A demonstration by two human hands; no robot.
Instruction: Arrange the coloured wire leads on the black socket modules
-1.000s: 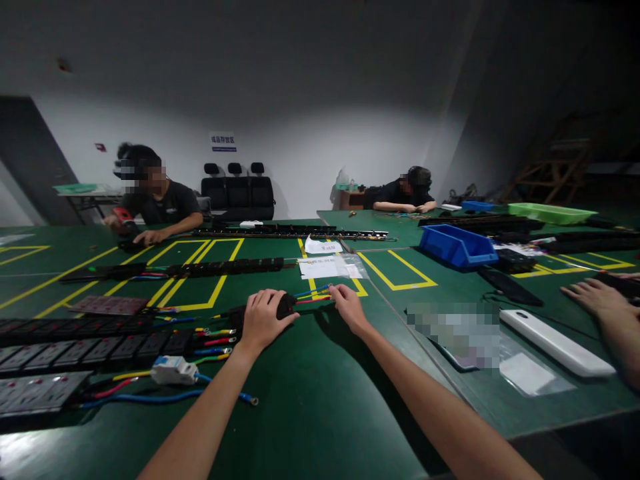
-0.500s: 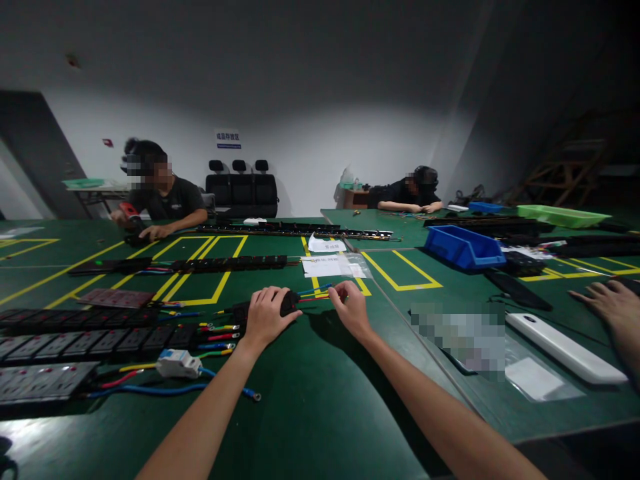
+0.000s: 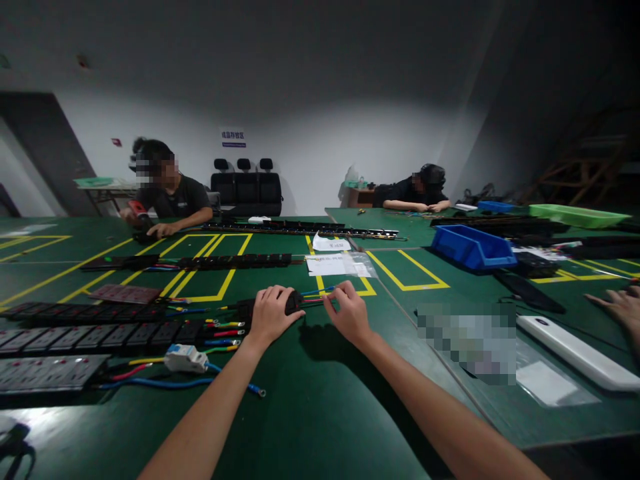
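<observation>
My left hand (image 3: 274,315) lies over a black block (image 3: 293,302) on the green table, its fingers curled round the top. Most of the block is hidden by the hand. From its right end come a blue wire (image 3: 312,293) and a red wire (image 3: 311,301). Thumb and fingertips of my right hand (image 3: 349,312) are pinched at the free ends of these wires; exactly which wire they grip is hard to see. To the left lie several black socket strips (image 3: 125,339) with coloured leads, and a white breaker (image 3: 185,359) wired to the nearest strip.
Papers (image 3: 330,264) lie beyond my hands, a blue bin (image 3: 473,247) to the right. A white device (image 3: 575,350) and a plastic bag (image 3: 550,387) sit at the near right. Another person's hand (image 3: 617,310) reaches in there. Two people (image 3: 175,200) work across the table.
The view has turned slightly left, shifting the scene rightwards. My right fingertips have come a little lower and closer to the block along the wires. My left hand keeps its place on the block.
</observation>
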